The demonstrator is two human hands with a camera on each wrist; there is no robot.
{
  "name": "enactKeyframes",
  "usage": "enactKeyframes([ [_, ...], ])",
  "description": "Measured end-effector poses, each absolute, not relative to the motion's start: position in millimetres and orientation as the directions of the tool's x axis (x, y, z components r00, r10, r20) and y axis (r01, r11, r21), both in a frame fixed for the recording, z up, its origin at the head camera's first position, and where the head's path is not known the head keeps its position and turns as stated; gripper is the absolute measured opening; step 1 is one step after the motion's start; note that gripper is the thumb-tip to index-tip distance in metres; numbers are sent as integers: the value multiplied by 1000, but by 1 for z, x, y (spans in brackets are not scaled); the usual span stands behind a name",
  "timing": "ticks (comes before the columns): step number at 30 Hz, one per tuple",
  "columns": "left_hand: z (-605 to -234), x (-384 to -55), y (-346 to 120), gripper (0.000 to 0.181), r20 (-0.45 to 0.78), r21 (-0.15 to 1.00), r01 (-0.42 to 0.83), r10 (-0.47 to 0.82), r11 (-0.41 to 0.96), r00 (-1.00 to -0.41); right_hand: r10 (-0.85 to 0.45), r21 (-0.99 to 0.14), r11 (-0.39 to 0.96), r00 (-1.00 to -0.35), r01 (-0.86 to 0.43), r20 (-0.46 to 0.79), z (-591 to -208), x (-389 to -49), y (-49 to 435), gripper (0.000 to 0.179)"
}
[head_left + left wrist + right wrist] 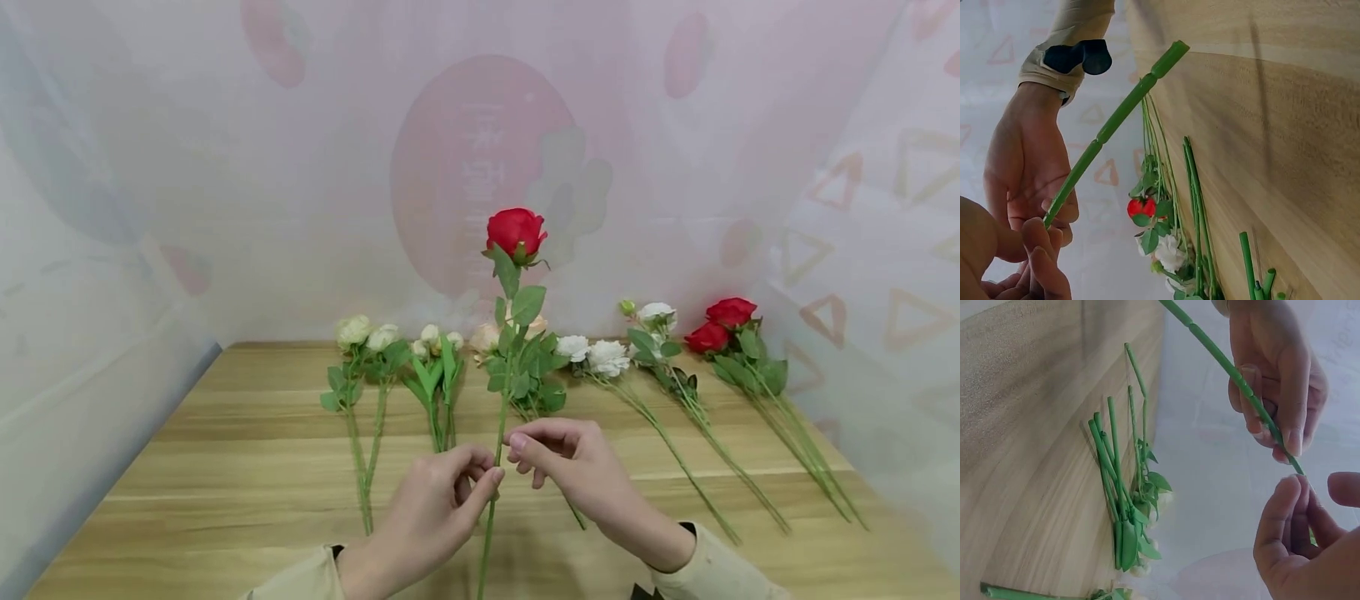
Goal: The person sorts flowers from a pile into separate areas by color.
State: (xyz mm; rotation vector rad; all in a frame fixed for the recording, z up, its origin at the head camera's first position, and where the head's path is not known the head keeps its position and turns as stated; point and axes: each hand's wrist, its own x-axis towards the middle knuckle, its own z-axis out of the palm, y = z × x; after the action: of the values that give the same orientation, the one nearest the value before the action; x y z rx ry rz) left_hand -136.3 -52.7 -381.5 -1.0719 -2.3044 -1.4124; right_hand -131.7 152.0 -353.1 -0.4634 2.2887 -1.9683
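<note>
A long-stemmed red rose [516,232] stands upright above the table, its green leaves below the bloom. My left hand [438,504] pinches its stem between thumb and fingers. Just above that grip, my right hand [581,467] has bent fingers at the stem. In the right wrist view, the right thumb [1344,489] is apart from the other fingertips, which touch or nearly touch the stem [1213,351]. The lower stem [1124,107] sticks out free past the left hand in the left wrist view, with notch-like joints along it.
Flowers lie across the wooden table [187,467]: pale green-white roses [352,332], small cream blooms with broad leaves [429,342], peach flowers [486,337] behind the held stem, white flowers [607,358] and red roses [729,312] at right. A printed curtain [337,167] surrounds the table.
</note>
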Motion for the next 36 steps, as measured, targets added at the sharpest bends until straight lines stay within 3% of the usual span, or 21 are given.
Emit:
enactKeyframes([
  [7, -385, -138, -45, 6, 566, 644, 727, 492, 239, -662, -258, -964, 180, -955, -194, 144, -350, -132, 153, 26],
  [22, -382, -144, -42, 5, 499, 608, 740, 587, 288, -638, -249, -914, 227, -928, -335, 278, -351, -138, 163, 16],
  [31, -386, -153, -74, 20, 396, 545, 668, 546, 507, -738, -153, -885, 360, -955, -295, 255, -341, -140, 193, 16],
  [36, -394, -166, -97, 26, 478, 443, 670, 475, 596, -738, -89, -848, 442, -955, -292, 283, -343, -141, 221, 15],
])
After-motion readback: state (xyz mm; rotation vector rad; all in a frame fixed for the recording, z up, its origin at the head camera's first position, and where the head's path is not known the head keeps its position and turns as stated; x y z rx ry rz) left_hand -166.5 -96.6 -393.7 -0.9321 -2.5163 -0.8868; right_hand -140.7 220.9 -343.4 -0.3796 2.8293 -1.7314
